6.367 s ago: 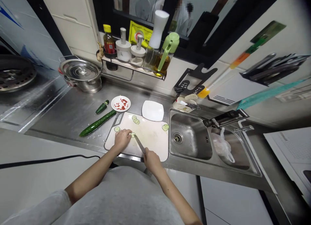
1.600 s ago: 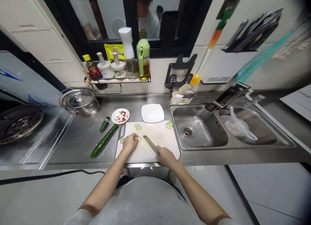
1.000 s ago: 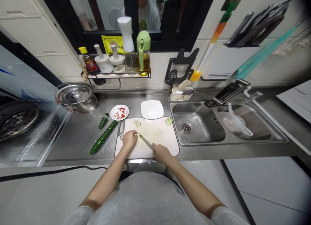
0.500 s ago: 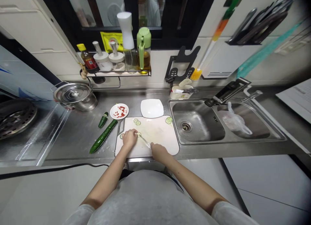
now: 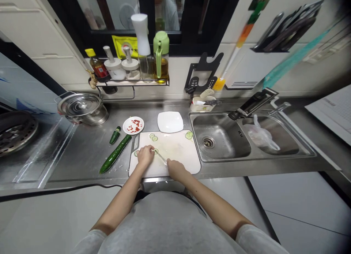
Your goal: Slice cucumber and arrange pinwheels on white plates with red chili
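Note:
On the white cutting board (image 5: 178, 162), my left hand (image 5: 145, 157) has its fingers closed at the edge of a thin cucumber slice (image 5: 156, 151). A small knife (image 5: 161, 157) is gripped in my right hand (image 5: 176, 170), with its blade pointing up and left to that slice. Its handle is mostly hidden by the fingers. More cucumber slices (image 5: 154, 137) lie near the board's top left, and a small pile of slices (image 5: 189, 135) sits at its top right corner. Part of another slice (image 5: 135, 153) shows left of my left hand.
A whole cucumber (image 5: 115, 155) and a cut cucumber piece (image 5: 114, 137) lie left of the board. Behind it stand a plate of red bits (image 5: 139, 127) and a white dish (image 5: 170, 122). A double sink (image 5: 223, 137) is on the right, a lidded pot (image 5: 95, 116) at left.
My right hand and the knife have shifted slightly left and away from me, nearer the slice. My left hand stays in nearly the same spot. The whole view has shifted a little.

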{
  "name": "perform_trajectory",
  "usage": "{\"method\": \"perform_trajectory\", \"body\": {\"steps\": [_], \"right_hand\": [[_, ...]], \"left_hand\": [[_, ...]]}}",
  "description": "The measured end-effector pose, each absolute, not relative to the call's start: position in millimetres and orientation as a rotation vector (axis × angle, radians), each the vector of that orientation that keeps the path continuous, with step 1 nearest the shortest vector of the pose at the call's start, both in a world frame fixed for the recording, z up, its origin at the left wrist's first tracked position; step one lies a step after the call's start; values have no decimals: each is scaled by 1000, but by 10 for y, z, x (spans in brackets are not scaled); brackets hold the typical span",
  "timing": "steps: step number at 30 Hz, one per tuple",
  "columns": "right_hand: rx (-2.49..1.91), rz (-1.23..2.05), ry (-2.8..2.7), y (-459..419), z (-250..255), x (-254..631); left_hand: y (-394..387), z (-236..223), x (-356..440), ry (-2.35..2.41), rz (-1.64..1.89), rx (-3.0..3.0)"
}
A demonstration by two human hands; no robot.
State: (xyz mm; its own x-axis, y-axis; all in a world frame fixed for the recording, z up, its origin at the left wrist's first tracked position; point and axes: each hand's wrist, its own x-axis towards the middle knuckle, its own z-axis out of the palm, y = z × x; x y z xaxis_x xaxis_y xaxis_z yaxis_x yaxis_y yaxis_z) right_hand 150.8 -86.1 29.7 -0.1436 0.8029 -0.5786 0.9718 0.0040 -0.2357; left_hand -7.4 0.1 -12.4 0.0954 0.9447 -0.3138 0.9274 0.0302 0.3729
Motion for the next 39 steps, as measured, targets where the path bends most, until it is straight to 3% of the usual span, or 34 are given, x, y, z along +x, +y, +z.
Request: {"method": "perform_trajectory", "body": {"steps": [39], "right_hand": [[1977,-886,1959,-1144,350,1800]], "left_hand": [[-8,-107,11,1858,41,1963]]}}
